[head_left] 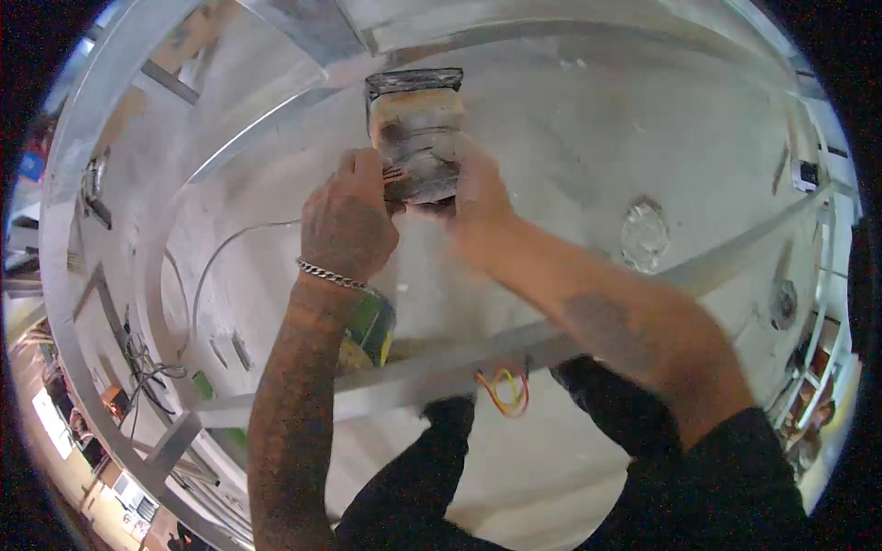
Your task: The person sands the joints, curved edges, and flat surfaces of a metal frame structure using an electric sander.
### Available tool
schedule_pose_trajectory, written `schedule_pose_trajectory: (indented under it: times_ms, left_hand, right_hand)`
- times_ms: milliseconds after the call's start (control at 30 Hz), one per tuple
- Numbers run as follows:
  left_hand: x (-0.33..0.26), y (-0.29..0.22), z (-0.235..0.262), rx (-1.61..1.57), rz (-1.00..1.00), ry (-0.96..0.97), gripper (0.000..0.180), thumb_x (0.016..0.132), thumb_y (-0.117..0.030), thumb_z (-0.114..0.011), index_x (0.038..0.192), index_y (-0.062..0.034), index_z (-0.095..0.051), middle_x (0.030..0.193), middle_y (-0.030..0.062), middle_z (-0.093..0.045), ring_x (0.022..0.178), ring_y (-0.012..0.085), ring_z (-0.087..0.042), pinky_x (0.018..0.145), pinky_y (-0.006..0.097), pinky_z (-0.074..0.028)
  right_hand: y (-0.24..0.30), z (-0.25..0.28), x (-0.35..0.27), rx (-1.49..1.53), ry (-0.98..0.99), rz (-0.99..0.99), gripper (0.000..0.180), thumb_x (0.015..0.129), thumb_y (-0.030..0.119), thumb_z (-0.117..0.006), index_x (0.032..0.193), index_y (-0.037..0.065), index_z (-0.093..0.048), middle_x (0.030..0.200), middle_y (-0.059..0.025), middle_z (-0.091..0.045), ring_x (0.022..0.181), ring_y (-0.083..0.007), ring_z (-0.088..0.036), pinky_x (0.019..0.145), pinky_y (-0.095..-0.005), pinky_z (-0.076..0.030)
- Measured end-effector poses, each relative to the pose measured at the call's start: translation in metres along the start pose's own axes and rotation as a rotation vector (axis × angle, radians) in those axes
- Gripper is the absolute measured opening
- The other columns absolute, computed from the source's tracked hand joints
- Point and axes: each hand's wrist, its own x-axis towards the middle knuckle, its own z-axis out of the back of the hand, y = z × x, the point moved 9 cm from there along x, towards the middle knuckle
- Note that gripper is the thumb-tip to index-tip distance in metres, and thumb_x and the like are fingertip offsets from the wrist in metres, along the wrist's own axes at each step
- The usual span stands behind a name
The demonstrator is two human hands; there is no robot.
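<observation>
Both hands grip a worn, dirty block with a tan upper part, a dark edge and grey smears. My left hand, with a chain bracelet at its wrist, has its fingers bent against the block's lower left side. On the right side, my right hand is closed round the block's edge and slightly blurred. The fingertips under the block's lower end are partly hidden. A thin grey cable runs up to my left hand and disappears behind it. Beside my left wrist is a green and yellow item, partly covered.
A metal frame bar crosses in front of my legs, with a loop of yellow and red wires at it. Rightward on the grey surface are a shiny round patch and a small round part. Tangled cable lies at left.
</observation>
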Motion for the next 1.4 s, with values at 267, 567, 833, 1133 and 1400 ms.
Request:
schedule_pose_trajectory:
  times_ms: [267,567,833,1133,1400]
  left_hand:
    - [0.005,0.007,-0.014,0.078,-0.193,-0.203,0.027,0.086,-0.010,-0.073,0.106,-0.0065,-0.056,0.101,0.0168,-0.063,0.090,0.0416,-0.067,0.075,0.051,-0.053]
    - [-0.024,0.020,-0.004,-0.040,-0.173,-0.354,0.035,0.082,-0.008,-0.075,0.108,-0.0031,-0.052,0.104,0.0195,-0.060,0.092,0.0444,-0.066,0.078,0.053,-0.054]
    - [-0.004,0.043,-0.002,-0.130,-0.107,-0.341,0.037,0.082,-0.006,-0.076,0.111,-0.0028,-0.052,0.109,0.0203,-0.061,0.093,0.0448,-0.066,0.078,0.054,-0.053]
    - [0.005,0.036,-0.012,-0.084,-0.240,-0.300,0.038,0.085,-0.011,-0.076,0.114,-0.0027,-0.053,0.105,0.0203,-0.063,0.099,0.0431,-0.065,0.084,0.052,-0.054]
    - [0.024,0.032,-0.038,-0.039,-0.208,-0.206,0.036,0.089,-0.017,-0.073,0.114,0.0013,-0.054,0.106,0.0224,-0.064,0.100,0.0419,-0.068,0.084,0.050,-0.056]
  right_hand:
    - [0.009,-0.009,0.041,-0.596,0.512,0.126,0.039,0.099,0.032,-0.054,0.129,0.009,-0.060,0.119,-0.0086,-0.069,0.102,-0.0232,-0.069,0.090,-0.0443,-0.057]
    - [0.002,-0.044,0.030,-0.570,0.666,-0.048,0.041,0.088,0.052,-0.068,0.112,0.019,-0.064,0.097,-0.0009,-0.070,0.081,-0.0151,-0.064,0.065,-0.0315,-0.046]
    - [0.011,-0.055,0.035,-0.658,0.539,0.001,0.050,0.087,0.057,-0.071,0.114,0.016,-0.066,0.101,-0.0024,-0.069,0.088,-0.0170,-0.066,0.073,-0.0361,-0.052]
    - [0.023,-0.061,0.038,-0.799,0.521,0.025,0.046,0.088,0.058,-0.070,0.121,0.025,-0.066,0.113,0.0007,-0.069,0.099,-0.0162,-0.064,0.085,-0.0405,-0.051]
    - [0.029,-0.041,0.057,-0.796,0.415,-0.012,0.045,0.090,0.060,-0.063,0.120,0.026,-0.065,0.110,-0.0028,-0.069,0.095,-0.0179,-0.066,0.073,-0.0393,-0.055]
